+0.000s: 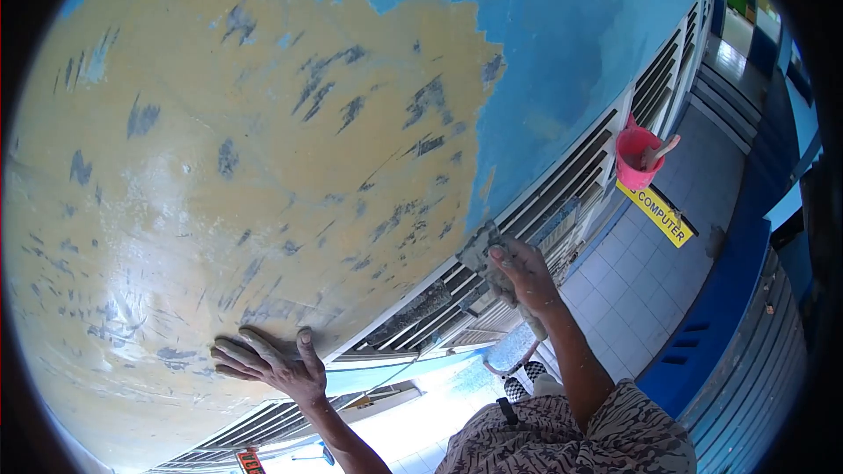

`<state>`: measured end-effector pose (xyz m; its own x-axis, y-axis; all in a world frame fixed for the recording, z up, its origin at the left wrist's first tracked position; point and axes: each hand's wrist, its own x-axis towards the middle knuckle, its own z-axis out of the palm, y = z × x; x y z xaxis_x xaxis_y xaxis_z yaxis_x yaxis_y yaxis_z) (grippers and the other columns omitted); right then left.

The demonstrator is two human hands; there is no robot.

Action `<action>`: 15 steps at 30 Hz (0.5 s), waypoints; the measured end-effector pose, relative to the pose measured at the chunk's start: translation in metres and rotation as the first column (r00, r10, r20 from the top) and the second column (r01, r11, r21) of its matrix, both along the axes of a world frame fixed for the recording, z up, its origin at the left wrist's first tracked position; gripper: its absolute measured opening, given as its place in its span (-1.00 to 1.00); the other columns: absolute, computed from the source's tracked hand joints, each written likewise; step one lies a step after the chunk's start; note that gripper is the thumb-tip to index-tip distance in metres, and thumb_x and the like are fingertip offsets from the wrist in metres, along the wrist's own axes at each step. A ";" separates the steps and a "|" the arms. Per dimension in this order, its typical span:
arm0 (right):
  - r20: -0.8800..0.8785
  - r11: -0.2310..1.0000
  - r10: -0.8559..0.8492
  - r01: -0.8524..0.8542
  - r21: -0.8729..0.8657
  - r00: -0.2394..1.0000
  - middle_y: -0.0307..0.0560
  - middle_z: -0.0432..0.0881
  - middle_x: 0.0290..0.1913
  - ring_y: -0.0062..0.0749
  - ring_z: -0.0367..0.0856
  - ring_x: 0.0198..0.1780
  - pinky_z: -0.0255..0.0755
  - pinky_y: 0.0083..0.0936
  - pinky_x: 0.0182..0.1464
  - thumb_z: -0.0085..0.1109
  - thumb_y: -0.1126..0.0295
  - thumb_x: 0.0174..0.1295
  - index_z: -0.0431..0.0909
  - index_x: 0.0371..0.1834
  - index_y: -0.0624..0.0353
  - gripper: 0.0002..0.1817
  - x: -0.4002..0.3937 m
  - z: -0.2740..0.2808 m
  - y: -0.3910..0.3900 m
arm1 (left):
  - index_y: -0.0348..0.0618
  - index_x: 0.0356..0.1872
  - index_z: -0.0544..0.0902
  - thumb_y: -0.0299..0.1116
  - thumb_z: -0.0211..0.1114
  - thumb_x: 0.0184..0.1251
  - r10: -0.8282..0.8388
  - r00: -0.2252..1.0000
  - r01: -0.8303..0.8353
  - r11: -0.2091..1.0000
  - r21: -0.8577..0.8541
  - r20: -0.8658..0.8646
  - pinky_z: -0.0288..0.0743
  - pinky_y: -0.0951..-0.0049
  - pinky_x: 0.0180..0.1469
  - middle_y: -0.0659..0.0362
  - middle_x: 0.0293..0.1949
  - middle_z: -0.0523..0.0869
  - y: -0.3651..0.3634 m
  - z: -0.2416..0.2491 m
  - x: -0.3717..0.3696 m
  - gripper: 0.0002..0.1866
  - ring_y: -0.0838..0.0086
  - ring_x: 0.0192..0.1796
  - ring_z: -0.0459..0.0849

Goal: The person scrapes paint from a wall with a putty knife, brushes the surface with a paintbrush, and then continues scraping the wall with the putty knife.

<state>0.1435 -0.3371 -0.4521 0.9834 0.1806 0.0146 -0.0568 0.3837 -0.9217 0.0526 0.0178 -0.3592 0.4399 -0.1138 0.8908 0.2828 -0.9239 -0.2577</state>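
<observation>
A wall fills the upper left, with a tan area point(290, 123) marked by grey smears and blue paint point(562, 44) beyond its ragged edge. My left hand point(277, 367) lies flat against the lower tan part, fingers spread, holding nothing. My right hand point(524, 276) is wrapped round a putty knife point(483, 250) coated in grey paste. Its blade is at the wall's lower edge, beside the white slatted vent. Paste covers parts of the right fingers.
A pink bucket point(636, 158) with a tool in it hangs by the slatted vents point(597, 145). Below it is a yellow sign point(657, 212) reading "COMPUTER". Tiled floor point(628, 281), a blue ledge point(702, 347) and a ribbed grey surface point(746, 377) lie to the right.
</observation>
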 end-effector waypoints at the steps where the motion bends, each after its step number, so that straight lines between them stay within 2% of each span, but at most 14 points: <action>1: -0.023 0.999 -0.017 0.016 -0.046 1.000 -0.25 0.58 -0.49 -0.67 0.50 -0.58 0.46 -0.58 -0.52 0.14 0.02 0.50 0.61 -0.01 0.30 -0.53 0.002 -0.002 0.004 | 0.13 0.66 0.00 0.44 -0.12 0.43 0.002 1.000 -0.002 1.000 0.006 0.004 -0.49 -0.28 0.61 -0.05 0.67 -0.18 0.000 0.000 0.000 -0.07 0.00 0.69 -0.28; 6: 0.000 0.994 -0.090 0.090 -0.057 0.996 -0.27 0.55 -0.52 -0.69 0.48 -0.60 0.43 -0.60 -0.55 0.12 0.01 0.51 0.61 0.00 0.30 -0.53 0.005 -0.010 0.020 | 0.17 0.66 -0.05 0.44 -0.15 0.43 0.012 1.000 -0.011 1.000 0.023 -0.006 -0.48 -0.28 0.61 -0.04 0.67 -0.20 0.002 0.001 -0.001 -0.08 0.01 0.69 -0.28; 12: -0.018 0.992 -0.105 0.104 -0.074 0.994 -0.32 0.49 -0.56 -0.72 0.45 -0.62 0.38 -0.64 -0.59 0.06 -0.05 0.53 0.60 0.03 0.27 -0.49 0.005 -0.009 0.025 | 0.02 0.66 -0.12 0.46 -0.24 0.43 0.080 0.996 -0.078 0.996 0.047 -0.040 -0.47 -0.28 0.61 -0.11 0.66 -0.25 0.005 -0.001 -0.004 -0.02 -0.03 0.69 -0.32; 14: -0.032 0.985 -0.144 0.140 -0.100 0.989 -0.47 0.37 -0.55 -0.83 0.32 -0.58 0.38 -0.67 -0.57 0.09 0.03 0.53 0.61 -0.08 0.15 -0.62 0.003 0.004 0.025 | 0.01 0.66 -0.12 0.46 -0.26 0.44 0.083 0.996 -0.082 0.996 0.043 -0.025 -0.48 -0.27 0.61 -0.10 0.66 -0.26 0.005 -0.002 -0.003 -0.03 -0.03 0.69 -0.32; 15: -0.039 0.985 -0.143 0.138 -0.100 0.989 -0.47 0.37 -0.55 -0.83 0.32 -0.58 0.38 -0.67 -0.57 0.09 0.03 0.53 0.61 -0.08 0.15 -0.62 0.004 0.002 0.026 | 0.00 0.66 -0.12 0.45 -0.27 0.45 0.083 0.996 -0.082 0.996 0.038 -0.030 -0.48 -0.27 0.61 -0.11 0.66 -0.27 0.003 -0.002 -0.003 -0.03 -0.03 0.69 -0.33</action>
<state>0.1473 -0.3108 -0.4502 0.9984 0.0389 -0.0415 -0.0513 0.3002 -0.9525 0.0497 0.0210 -0.3607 0.4768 -0.1080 0.8723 0.3490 -0.8876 -0.3007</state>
